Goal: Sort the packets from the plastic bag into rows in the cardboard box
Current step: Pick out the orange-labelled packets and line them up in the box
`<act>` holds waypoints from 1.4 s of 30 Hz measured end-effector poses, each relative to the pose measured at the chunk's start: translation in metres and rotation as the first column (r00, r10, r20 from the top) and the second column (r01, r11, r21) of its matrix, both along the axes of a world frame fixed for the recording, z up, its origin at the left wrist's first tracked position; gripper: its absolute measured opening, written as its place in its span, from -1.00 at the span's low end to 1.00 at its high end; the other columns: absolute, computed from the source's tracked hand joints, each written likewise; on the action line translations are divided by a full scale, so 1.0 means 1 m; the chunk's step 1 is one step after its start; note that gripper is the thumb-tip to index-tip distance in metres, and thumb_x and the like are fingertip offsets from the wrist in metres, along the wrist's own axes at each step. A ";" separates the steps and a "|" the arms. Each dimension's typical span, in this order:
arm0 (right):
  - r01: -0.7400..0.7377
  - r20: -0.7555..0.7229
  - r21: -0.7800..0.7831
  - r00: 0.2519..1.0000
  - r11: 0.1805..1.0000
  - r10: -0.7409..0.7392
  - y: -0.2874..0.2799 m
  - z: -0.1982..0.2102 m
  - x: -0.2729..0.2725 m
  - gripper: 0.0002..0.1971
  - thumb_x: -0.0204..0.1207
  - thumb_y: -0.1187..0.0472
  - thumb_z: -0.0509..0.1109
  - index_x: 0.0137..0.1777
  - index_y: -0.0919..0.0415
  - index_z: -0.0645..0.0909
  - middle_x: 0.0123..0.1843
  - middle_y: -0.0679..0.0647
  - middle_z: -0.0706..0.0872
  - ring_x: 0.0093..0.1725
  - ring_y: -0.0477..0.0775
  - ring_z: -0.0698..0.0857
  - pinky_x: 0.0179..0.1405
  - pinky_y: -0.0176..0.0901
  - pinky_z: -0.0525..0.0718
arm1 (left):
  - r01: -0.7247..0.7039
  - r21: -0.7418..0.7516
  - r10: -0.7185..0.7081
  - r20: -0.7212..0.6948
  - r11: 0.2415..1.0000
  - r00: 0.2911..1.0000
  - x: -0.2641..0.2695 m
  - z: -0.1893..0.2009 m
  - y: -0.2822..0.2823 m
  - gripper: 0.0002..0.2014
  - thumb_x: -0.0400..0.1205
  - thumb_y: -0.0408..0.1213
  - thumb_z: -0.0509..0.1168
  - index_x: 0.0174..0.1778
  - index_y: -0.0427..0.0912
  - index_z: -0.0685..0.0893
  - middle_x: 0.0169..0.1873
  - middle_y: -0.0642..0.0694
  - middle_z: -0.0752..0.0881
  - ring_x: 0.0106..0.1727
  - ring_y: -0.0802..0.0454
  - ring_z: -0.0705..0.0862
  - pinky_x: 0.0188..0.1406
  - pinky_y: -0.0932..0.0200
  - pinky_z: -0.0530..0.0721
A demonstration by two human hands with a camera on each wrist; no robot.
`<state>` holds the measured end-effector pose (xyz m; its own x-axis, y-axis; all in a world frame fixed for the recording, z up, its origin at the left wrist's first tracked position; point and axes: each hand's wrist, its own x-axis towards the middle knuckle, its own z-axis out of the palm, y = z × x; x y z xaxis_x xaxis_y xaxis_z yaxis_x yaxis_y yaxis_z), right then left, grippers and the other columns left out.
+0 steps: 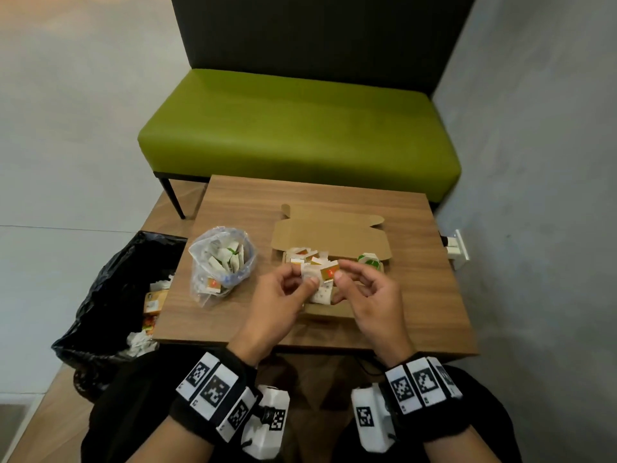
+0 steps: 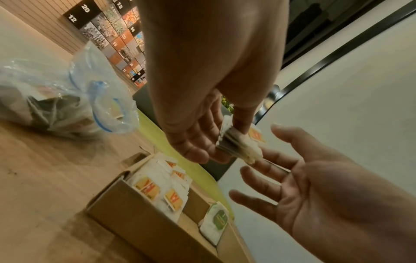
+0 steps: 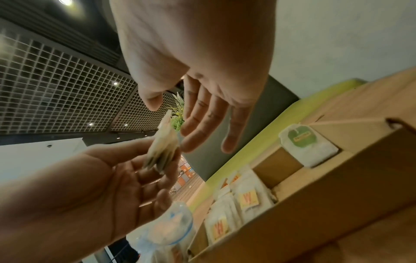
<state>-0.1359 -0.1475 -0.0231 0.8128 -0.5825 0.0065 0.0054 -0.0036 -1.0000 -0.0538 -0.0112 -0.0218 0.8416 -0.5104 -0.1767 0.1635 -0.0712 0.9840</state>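
Both hands are up over the near edge of the cardboard box [image 1: 334,235], centre of the head view. The left hand [image 1: 283,295] pinches a small stack of tea-bag packets [image 1: 322,275] between thumb and fingers; the top one shows an orange label. In the left wrist view the stack [image 2: 238,147] is fanned a bit, thumb on top, fingers below. The right hand [image 1: 370,292] is just beside it, thumb tip near the stack's edge, fingers relaxed and spread. It's not gripping anything (in the right wrist view the fingers look nearly straight, palm facing the packets [image 3: 164,144]).

Inside the box: orange-label packets [image 2: 157,188] crowd the left part, w/ a green-label packet [image 2: 217,220] alone at the right end, a bare gap of cardboard between them. Box lid is folded back, toward the top of the frame.

Left of the box, on the wooden table [image 1: 417,295], stands the clear plastic bag [image 1: 222,259], mouth open, more packets inside. Lower left of the head view, a black bin bag [image 1: 100,295] w/ rubbish. Green bench [image 1: 300,128] beyond the table.
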 end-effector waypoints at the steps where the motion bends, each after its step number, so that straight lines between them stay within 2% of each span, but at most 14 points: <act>1: 0.009 -0.005 0.032 1.000 0.999 -0.009 0.003 -0.003 0.001 -0.84 0.53 0.29 0.52 0.09 0.13 0.74 -0.13 0.02 0.87 -0.30 -0.04 0.81 -0.30 -0.26 0.76 | 0.003 0.000 -0.003 0.023 1.000 1.000 -0.002 0.000 -0.001 -0.90 0.65 -0.39 0.39 0.05 -0.26 0.74 -0.20 -0.17 0.83 -0.23 0.21 0.75 -0.32 0.35 0.64; 3: 0.019 -0.018 0.056 1.000 0.998 -0.018 0.007 -0.010 0.001 -0.89 0.53 0.32 0.52 0.02 0.16 0.76 -0.13 -0.01 0.88 -0.22 -0.06 0.83 -0.26 -0.28 0.76 | 0.020 0.016 -0.021 0.054 1.000 0.998 -0.007 -0.002 -0.003 -0.88 0.65 -0.40 0.39 0.07 -0.28 0.74 -0.16 -0.14 0.84 -0.18 0.16 0.79 -0.24 0.34 0.69; 6: 0.067 -0.028 0.070 0.998 0.995 -0.065 0.010 -0.019 -0.003 -0.92 0.54 0.37 0.52 -0.01 0.23 0.78 -0.11 0.07 0.88 -0.12 -0.01 0.86 -0.19 -0.27 0.76 | 0.034 0.019 -0.035 0.045 0.999 0.998 -0.011 -0.007 -0.002 -0.85 0.62 -0.39 0.42 0.09 -0.25 0.75 -0.09 -0.13 0.86 -0.05 0.05 0.82 -0.12 0.25 0.76; 11: 0.134 -0.104 0.170 0.988 0.976 -0.118 0.014 -0.025 -0.006 -0.78 0.44 0.38 0.59 0.07 0.26 0.74 -0.09 0.04 0.88 -0.07 -0.02 0.86 -0.15 -0.24 0.78 | 0.031 0.023 -0.032 0.055 0.999 0.998 -0.014 -0.013 0.000 -0.72 0.55 -0.39 0.49 0.17 -0.23 0.74 0.00 -0.05 0.85 0.06 0.11 0.82 0.04 0.20 0.78; 14: 0.128 -0.150 0.157 0.983 0.979 -0.104 0.014 -0.025 -0.004 -0.78 0.41 0.38 0.60 0.05 0.27 0.74 -0.11 0.05 0.87 -0.09 -0.04 0.86 -0.14 -0.25 0.78 | 0.024 0.025 -0.025 0.054 0.999 0.998 -0.012 -0.016 0.000 -0.75 0.54 -0.39 0.49 0.14 -0.21 0.74 -0.01 -0.04 0.85 0.05 0.15 0.81 0.02 0.22 0.78; 16: 0.148 -0.167 0.153 0.978 0.977 -0.122 0.014 -0.024 -0.003 -0.78 0.38 0.37 0.63 0.02 0.27 0.75 -0.15 0.07 0.87 -0.15 -0.05 0.86 -0.18 -0.27 0.77 | 0.010 0.018 -0.011 0.055 1.000 0.998 -0.012 -0.018 0.001 -0.84 0.59 -0.36 0.44 0.09 -0.19 0.76 -0.05 -0.04 0.86 0.02 0.15 0.81 -0.07 0.27 0.75; 19: 0.172 -0.194 0.142 0.971 0.975 -0.143 0.014 -0.024 -0.002 -0.77 0.34 0.36 0.66 -0.03 0.28 0.76 -0.18 0.08 0.87 -0.18 -0.03 0.86 -0.21 -0.25 0.79 | -0.030 -0.003 0.030 0.029 1.000 0.999 -0.012 -0.021 0.002 -0.89 0.65 -0.35 0.38 0.04 -0.18 0.77 -0.08 -0.07 0.86 -0.01 0.09 0.82 -0.12 0.29 0.73; 24: 0.156 -0.256 0.178 0.961 0.972 -0.107 0.015 -0.025 -0.003 -0.77 0.34 0.36 0.66 -0.03 0.29 0.74 -0.14 0.14 0.87 -0.17 0.05 0.86 -0.25 -0.16 0.81 | -0.145 -0.001 0.145 -0.038 0.989 0.989 -0.012 -0.028 0.000 -0.95 0.63 -0.35 0.42 -0.03 -0.16 0.78 -0.09 -0.12 0.86 0.02 -0.05 0.83 0.09 -0.11 0.79; 28: 0.097 -0.311 0.309 0.950 0.946 0.004 0.013 -0.020 -0.006 -0.73 0.40 0.33 0.62 0.08 0.22 0.69 -0.15 0.14 0.88 -0.40 -0.05 0.77 -0.43 -0.24 0.74 | -0.181 -0.031 0.177 -0.102 0.983 0.979 -0.013 -0.031 0.002 -0.92 0.59 -0.32 0.47 -0.06 -0.23 0.76 -0.11 -0.22 0.85 0.01 -0.21 0.83 0.12 -0.29 0.77; 31: 0.073 -0.339 0.303 0.940 0.950 0.036 0.010 -0.023 -0.009 -0.75 0.41 0.31 0.62 0.07 0.21 0.71 -0.17 0.13 0.88 -0.42 -0.08 0.73 -0.34 -0.13 0.78 | -0.200 -0.064 0.187 -0.162 0.978 0.969 -0.012 -0.029 0.003 -0.86 0.60 -0.30 0.45 0.00 -0.28 0.73 -0.09 -0.24 0.85 0.00 -0.21 0.84 0.10 -0.26 0.78; 33: 0.062 -0.352 0.291 0.935 0.955 0.046 0.005 -0.024 -0.012 -0.81 0.42 0.31 0.61 0.01 0.25 0.74 -0.18 0.15 0.87 -0.39 -0.05 0.73 -0.20 0.01 0.81 | -0.217 -0.066 0.206 -0.149 0.974 0.967 -0.010 -0.027 0.004 -0.85 0.62 -0.29 0.43 0.02 -0.29 0.73 -0.10 -0.22 0.86 -0.03 -0.19 0.84 0.06 -0.19 0.79; 35: 0.042 -0.346 0.290 0.936 0.956 0.064 -0.002 -0.024 -0.015 -0.82 0.42 0.30 0.61 0.00 0.27 0.75 -0.19 0.14 0.87 -0.36 0.00 0.72 -0.15 0.06 0.80 | -0.238 -0.048 0.231 -0.125 0.970 0.965 -0.005 -0.029 0.007 -0.86 0.62 -0.28 0.43 0.01 -0.27 0.73 -0.14 -0.21 0.86 -0.10 -0.15 0.84 0.02 -0.17 0.78; 38: 0.002 -0.300 0.304 0.949 0.953 0.093 -0.011 -0.020 -0.017 -0.80 0.40 0.31 0.60 0.01 0.30 0.75 -0.19 0.14 0.86 -0.35 0.01 0.72 -0.19 0.00 0.78 | -0.223 -0.024 0.218 -0.122 0.975 0.968 -0.001 -0.032 0.011 -0.87 0.63 -0.27 0.42 0.01 -0.26 0.74 -0.17 -0.19 0.86 -0.16 -0.07 0.83 -0.05 -0.11 0.78; 42: -0.011 -0.214 0.310 0.974 0.951 0.081 -0.007 -0.015 -0.010 -0.80 0.42 0.34 0.58 0.03 0.33 0.74 -0.13 0.15 0.87 -0.34 -0.08 0.77 -0.29 -0.12 0.79 | -0.095 -0.015 0.094 -0.092 0.995 0.991 -0.005 -0.031 0.010 -0.90 0.67 -0.35 0.36 0.04 -0.22 0.76 -0.08 -0.17 0.87 -0.02 -0.07 0.85 -0.09 0.02 0.82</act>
<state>-0.1463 -0.1544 -0.0383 0.7989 -0.4903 -0.3483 -0.2229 0.2965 -0.9287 -0.0589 -0.0011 -0.0531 0.8670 -0.4333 -0.2461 0.2579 -0.0325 0.9656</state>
